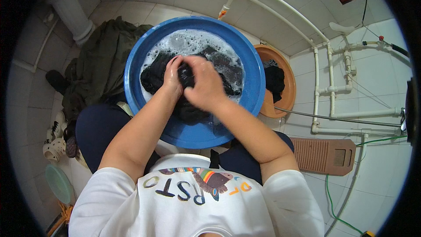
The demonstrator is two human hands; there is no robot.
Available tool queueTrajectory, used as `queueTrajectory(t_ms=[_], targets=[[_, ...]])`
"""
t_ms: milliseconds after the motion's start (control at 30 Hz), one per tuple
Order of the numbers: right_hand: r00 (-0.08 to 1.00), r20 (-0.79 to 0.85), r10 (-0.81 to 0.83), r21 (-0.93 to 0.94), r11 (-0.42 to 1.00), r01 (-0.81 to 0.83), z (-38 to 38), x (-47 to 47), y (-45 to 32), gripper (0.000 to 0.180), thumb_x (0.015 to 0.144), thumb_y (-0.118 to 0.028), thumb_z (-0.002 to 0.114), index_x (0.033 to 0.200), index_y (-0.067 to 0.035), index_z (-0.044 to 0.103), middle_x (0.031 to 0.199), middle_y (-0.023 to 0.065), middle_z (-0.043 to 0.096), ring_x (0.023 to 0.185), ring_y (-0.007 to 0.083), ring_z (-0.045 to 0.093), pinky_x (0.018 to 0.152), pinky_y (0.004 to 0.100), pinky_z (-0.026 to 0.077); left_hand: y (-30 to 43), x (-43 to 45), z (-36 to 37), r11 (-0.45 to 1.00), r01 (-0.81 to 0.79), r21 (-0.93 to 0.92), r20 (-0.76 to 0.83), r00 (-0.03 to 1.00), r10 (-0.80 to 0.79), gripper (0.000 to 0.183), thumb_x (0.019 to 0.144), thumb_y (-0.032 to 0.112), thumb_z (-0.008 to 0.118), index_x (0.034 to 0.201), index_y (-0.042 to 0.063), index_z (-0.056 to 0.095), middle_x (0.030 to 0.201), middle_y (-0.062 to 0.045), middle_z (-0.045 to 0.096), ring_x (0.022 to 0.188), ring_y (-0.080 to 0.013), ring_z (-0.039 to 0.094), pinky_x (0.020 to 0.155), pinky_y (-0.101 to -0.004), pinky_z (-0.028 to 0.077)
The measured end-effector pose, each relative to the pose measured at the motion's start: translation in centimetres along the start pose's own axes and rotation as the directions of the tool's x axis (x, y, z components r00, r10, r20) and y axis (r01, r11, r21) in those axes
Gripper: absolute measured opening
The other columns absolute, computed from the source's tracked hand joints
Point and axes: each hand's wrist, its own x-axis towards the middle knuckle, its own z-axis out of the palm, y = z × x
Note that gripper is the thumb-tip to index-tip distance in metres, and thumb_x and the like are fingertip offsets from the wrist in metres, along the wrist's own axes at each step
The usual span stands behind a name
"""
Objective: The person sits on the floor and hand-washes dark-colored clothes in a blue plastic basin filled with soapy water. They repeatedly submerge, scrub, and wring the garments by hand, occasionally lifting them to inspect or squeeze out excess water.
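Note:
A large blue plastic basin [195, 136] stands before me, with soapy water and white foam [179, 41] inside. Wet black cloth [153, 72] lies in the water, spreading under both hands. My left hand [173, 75] grips a bunched fold of this cloth, its fingers bent toward the other hand. My right hand [206, 84], slightly blurred, curves over the same bunch from the other side. The fingertips of both hands meet or nearly meet above it. Part of the cloth is hidden beneath the hands and forearms.
An orange basin [289, 82] holding dark cloth stands right of the blue one. A brown washboard [324, 156] leans by the pipes [316, 89] at right. Left are a heap of dark green cloth [102, 59], several shoes [54, 148] and a pale green basin [58, 184].

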Motion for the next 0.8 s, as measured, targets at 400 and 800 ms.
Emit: queueTrajectory(t_ms=[400, 800], targets=[[0.942, -0.238, 0.237, 0.005, 0.97, -0.242, 2.6, -0.2, 2.2, 0.019, 0.067, -0.025, 0.064, 0.072, -0.008, 0.059, 0.077, 0.0122, 0.058, 0.074, 0.0315, 0.057, 0.066, 0.0382, 0.046, 0.5, -3.1, 0.7, 0.96, 0.281, -0.014, 0.136, 0.951, -0.277, 0.026, 0.084, 0.028, 0.052, 0.096, 0.004, 0.056, 0.089, -0.008, 0.059, 0.085, -0.0188, 0.056, 0.076, -0.0325, 0.047], [0.902, -0.321, 0.288, 0.042, 0.956, -0.29, 2.9, -0.7, 3.1, 0.018, 0.069, -0.023, 0.064, 0.075, -0.006, 0.058, 0.075, 0.0148, 0.059, 0.071, 0.0329, 0.058, 0.064, 0.039, 0.047, 0.2, -2.5, 0.5, 0.947, 0.311, 0.079, 0.087, 0.945, -0.317, 0.021, 0.081, 0.025, 0.051, 0.089, 0.006, 0.058, 0.083, -0.01, 0.06, 0.076, -0.0209, 0.058, 0.073, -0.0351, 0.048]])
